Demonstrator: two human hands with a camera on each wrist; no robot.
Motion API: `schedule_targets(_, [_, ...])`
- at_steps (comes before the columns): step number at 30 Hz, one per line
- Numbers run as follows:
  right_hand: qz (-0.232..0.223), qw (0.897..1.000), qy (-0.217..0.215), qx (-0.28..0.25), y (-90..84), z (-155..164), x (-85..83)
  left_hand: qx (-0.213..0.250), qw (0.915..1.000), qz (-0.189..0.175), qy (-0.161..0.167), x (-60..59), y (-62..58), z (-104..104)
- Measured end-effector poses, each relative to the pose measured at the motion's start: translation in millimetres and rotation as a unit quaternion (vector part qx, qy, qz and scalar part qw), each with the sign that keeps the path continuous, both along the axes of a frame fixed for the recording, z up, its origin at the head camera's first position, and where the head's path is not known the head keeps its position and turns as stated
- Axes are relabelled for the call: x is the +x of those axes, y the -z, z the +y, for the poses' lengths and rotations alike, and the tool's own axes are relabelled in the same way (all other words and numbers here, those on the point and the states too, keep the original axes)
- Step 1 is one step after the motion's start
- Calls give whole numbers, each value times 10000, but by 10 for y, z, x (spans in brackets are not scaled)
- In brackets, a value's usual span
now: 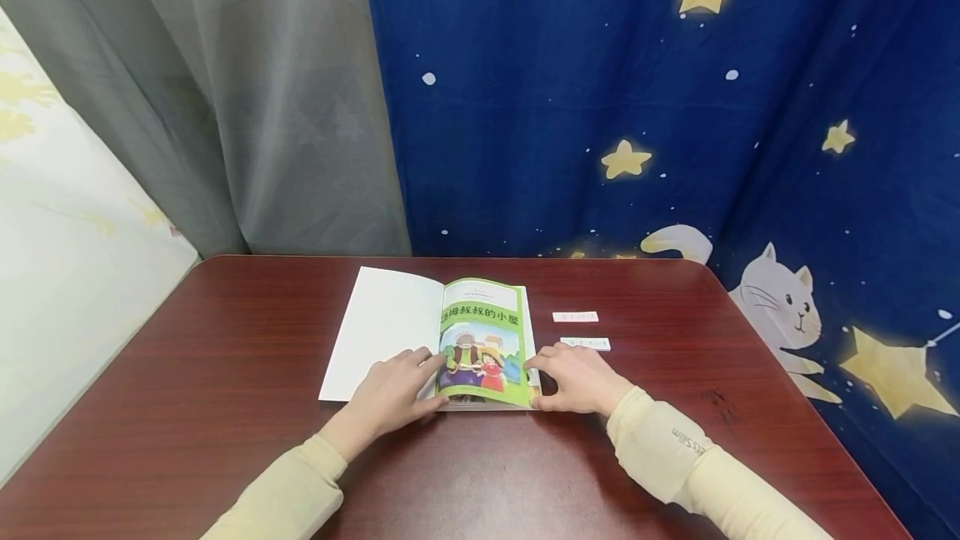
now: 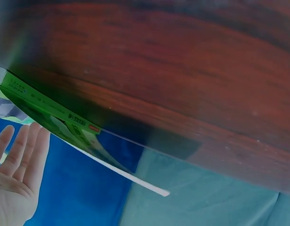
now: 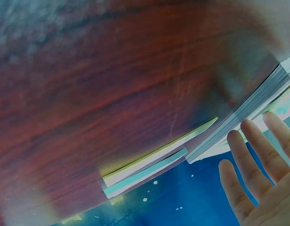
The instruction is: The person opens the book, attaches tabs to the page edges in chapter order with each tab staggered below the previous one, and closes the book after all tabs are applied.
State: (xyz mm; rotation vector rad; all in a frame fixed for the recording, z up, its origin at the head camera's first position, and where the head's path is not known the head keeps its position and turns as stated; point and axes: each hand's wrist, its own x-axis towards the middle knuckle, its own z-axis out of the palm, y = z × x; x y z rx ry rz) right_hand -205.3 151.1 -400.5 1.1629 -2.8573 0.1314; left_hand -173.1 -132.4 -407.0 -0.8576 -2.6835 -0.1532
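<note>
A picture book (image 1: 480, 332) lies open on the dark red table (image 1: 225, 357). Its white inside cover is folded out to the left, and a green illustrated title page faces up. My left hand (image 1: 397, 386) rests flat on the book's lower part, near the spine. In the left wrist view its fingers (image 2: 15, 160) are straight beside the green book edge (image 2: 50, 110). My right hand (image 1: 573, 377) touches the book's lower right edge. Seen from the right wrist, straight fingers (image 3: 251, 155) lie against the stacked page edges (image 3: 248, 113).
Two small white paper slips (image 1: 575, 317) (image 1: 585, 343) lie on the table just right of the book. A blue star-and-cat curtain (image 1: 675, 107) and a grey curtain (image 1: 247, 107) hang behind the table's far edge.
</note>
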Motion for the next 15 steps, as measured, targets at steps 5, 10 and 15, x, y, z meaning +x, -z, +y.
schedule_targets(5, [-48,10000,18,-8,-3,-7,1,-26,10000,43,50,16,-15,0])
schedule_targets(10, [-109,9999,37,-16,-2,-15,-1,-34,9999,53,98,20,-13,-4])
schedule_targets(15, [-175,9998,54,21,1,-9,6,47,9999,-35,90,7,-3,-30])
